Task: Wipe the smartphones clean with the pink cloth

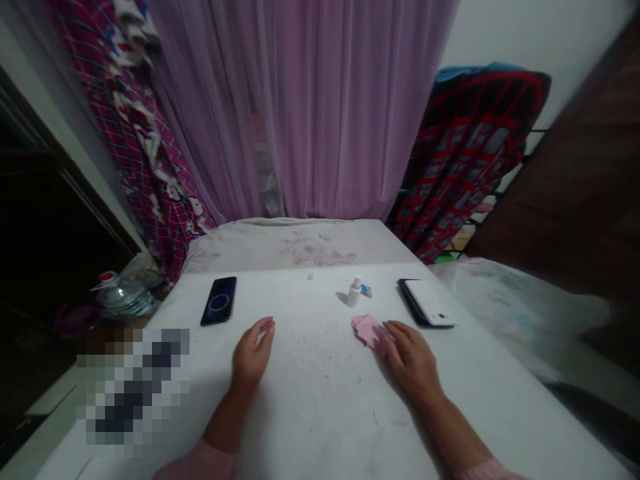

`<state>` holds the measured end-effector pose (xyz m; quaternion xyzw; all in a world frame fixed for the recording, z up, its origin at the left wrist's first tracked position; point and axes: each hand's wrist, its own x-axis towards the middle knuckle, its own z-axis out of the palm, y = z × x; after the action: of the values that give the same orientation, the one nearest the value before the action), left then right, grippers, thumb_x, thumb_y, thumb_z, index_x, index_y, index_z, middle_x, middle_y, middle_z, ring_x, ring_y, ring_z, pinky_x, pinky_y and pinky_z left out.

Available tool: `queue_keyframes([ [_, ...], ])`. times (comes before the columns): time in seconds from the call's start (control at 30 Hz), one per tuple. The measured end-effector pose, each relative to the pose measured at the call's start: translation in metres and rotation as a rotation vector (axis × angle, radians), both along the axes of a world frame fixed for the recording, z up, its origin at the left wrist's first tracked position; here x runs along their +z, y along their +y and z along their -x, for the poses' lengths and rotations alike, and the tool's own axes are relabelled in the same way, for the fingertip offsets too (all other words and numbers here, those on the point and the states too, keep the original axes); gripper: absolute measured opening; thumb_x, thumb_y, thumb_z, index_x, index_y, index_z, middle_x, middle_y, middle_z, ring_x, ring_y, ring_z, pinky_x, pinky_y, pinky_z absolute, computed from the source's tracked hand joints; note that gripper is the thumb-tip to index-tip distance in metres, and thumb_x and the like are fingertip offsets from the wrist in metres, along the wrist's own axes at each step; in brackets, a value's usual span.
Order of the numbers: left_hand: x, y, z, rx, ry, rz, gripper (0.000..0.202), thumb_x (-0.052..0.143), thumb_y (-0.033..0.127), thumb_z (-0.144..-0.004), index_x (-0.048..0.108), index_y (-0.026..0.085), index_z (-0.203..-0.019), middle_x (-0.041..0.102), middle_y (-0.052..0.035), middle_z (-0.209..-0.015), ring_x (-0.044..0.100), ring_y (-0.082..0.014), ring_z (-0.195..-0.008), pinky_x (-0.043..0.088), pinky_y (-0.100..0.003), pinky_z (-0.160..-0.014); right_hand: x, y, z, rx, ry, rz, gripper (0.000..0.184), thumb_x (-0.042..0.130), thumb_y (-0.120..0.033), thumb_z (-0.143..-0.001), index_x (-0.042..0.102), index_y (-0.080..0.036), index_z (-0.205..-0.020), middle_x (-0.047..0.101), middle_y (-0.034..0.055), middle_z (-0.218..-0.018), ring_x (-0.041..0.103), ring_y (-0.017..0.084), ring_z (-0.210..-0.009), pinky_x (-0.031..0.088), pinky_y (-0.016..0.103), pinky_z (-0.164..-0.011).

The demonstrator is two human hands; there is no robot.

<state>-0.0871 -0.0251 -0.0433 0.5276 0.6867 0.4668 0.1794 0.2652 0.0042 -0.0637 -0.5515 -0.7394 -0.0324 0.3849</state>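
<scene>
My left hand (253, 353) is over the white tabletop (300, 413), its fingers curved, a gap between thumb and fingers, and nothing in it. On the right, my right hand (413, 357) is at the right edge of a folded pink cloth (367, 330). Its fingers are apart and reach the cloth's edge; whether they press on it I cannot tell. Just beyond the cloth stands a small white bottle (355, 293), upright, with a small blue-and-white item (367, 290) beside it. Small dark specks are scattered on the tabletop between my hands.
A dark phone (219, 301) lies at the left. At the right, a white phone (431, 303) lies on a dark flat object. A tiny pale square (310, 277) is near the far edge. Purple curtains (320, 113) hang behind; a plastic bottle (123, 297) stands off the left side.
</scene>
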Motion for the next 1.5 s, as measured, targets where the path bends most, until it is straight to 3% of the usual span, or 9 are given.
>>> queue_keyframes([
  [0.1,0.013,0.011,0.041,0.178,0.341,-0.028,0.042,0.050,0.038,-0.088,0.061,0.018,-0.123,0.061,-0.0131,-0.133,0.052,-0.0277,-0.128,0.035,-0.041,-0.112,-0.006,0.006,0.005,0.016,-0.069,0.049,0.049,0.048,-0.051,-0.092,0.065,-0.018,-0.123,0.064,0.0168,-0.125,0.060,0.032,-0.112,0.051,0.048,-0.091],
  [0.2,0.021,0.027,0.073,0.387,0.505,0.224,0.066,0.053,0.044,-0.087,0.042,0.007,-0.140,0.035,-0.0219,-0.154,0.028,-0.0340,-0.144,0.024,-0.047,-0.116,-0.013,0.012,0.006,0.035,-0.165,0.080,0.057,0.050,-0.056,-0.089,0.059,-0.019,-0.131,0.058,0.0181,-0.134,0.058,0.033,-0.118,0.051,0.048,-0.090],
  [0.27,0.022,0.038,0.087,0.430,0.492,0.306,0.080,0.060,0.050,-0.081,0.039,0.001,-0.141,0.035,-0.0296,-0.151,0.030,-0.0423,-0.142,0.026,-0.055,-0.113,-0.018,0.013,0.009,0.046,-0.219,0.108,0.056,0.052,-0.057,-0.088,0.059,-0.022,-0.132,0.059,0.0162,-0.135,0.057,0.033,-0.119,0.051,0.048,-0.089],
  [0.57,0.014,0.045,0.099,0.345,0.421,0.347,0.070,0.059,0.040,-0.082,0.044,0.000,-0.137,0.044,-0.0291,-0.145,0.039,-0.0394,-0.137,0.029,-0.046,-0.112,-0.018,0.010,0.019,0.063,-0.143,0.083,0.038,0.043,-0.037,-0.091,0.074,-0.023,-0.108,0.070,0.0122,-0.116,0.064,0.030,-0.104,0.052,0.045,-0.085],
  [0.93,0.054,0.014,0.119,0.264,0.015,0.211,0.040,0.054,0.036,-0.083,0.065,0.017,-0.116,0.063,-0.0128,-0.132,0.053,-0.0297,-0.128,0.045,-0.038,-0.101,-0.016,0.011,0.013,0.061,0.084,0.144,0.042,0.041,-0.037,-0.087,0.071,-0.026,-0.115,0.073,0.0076,-0.092,0.069,0.024,-0.082,0.055,0.032,-0.064],
  [1.07,0.056,-0.013,0.102,0.206,-0.261,0.224,0.053,0.036,0.053,-0.092,0.056,0.017,-0.126,0.067,-0.0158,-0.122,0.071,-0.0256,-0.098,0.056,-0.035,-0.072,-0.014,0.011,0.012,0.080,0.147,0.180,0.041,0.042,-0.036,-0.084,0.075,-0.026,-0.105,0.074,0.0058,-0.093,0.070,0.023,-0.082,0.056,0.031,-0.063],
  [1.23,0.045,-0.032,0.033,-0.087,-0.813,0.425,0.057,0.046,0.064,-0.086,0.056,0.016,-0.115,0.073,-0.0124,-0.091,0.074,-0.0247,-0.073,0.047,-0.026,-0.048,-0.005,0.009,0.014,0.072,0.275,0.234,0.040,0.043,-0.040,-0.084,0.076,-0.023,-0.099,0.074,0.0064,-0.095,0.069,0.022,-0.086,0.056,0.032,-0.072],
  [1.37,0.036,-0.021,-0.029,-0.349,-0.657,0.610,0.063,0.037,0.069,-0.086,0.058,0.015,-0.111,0.071,-0.0084,-0.079,0.071,-0.0218,-0.062,0.040,-0.023,-0.040,0.001,0.006,0.013,-0.023,0.405,0.288,0.046,0.050,-0.051,-0.081,0.074,-0.019,-0.104,0.072,0.0083,-0.094,0.066,0.022,-0.079,0.054,0.034,-0.073],
  [1.5,0.028,0.003,-0.059,-0.427,-0.250,0.508,0.059,0.036,0.067,-0.087,0.065,0.016,-0.090,0.068,-0.0060,-0.073,0.067,-0.0206,-0.064,0.046,-0.026,-0.046,0.002,0.006,0.010,-0.072,0.491,0.265,0.052,0.055,-0.050,-0.075,0.071,-0.016,-0.110,0.070,0.0096,-0.098,0.065,0.024,-0.087,0.052,0.038,-0.082],
])
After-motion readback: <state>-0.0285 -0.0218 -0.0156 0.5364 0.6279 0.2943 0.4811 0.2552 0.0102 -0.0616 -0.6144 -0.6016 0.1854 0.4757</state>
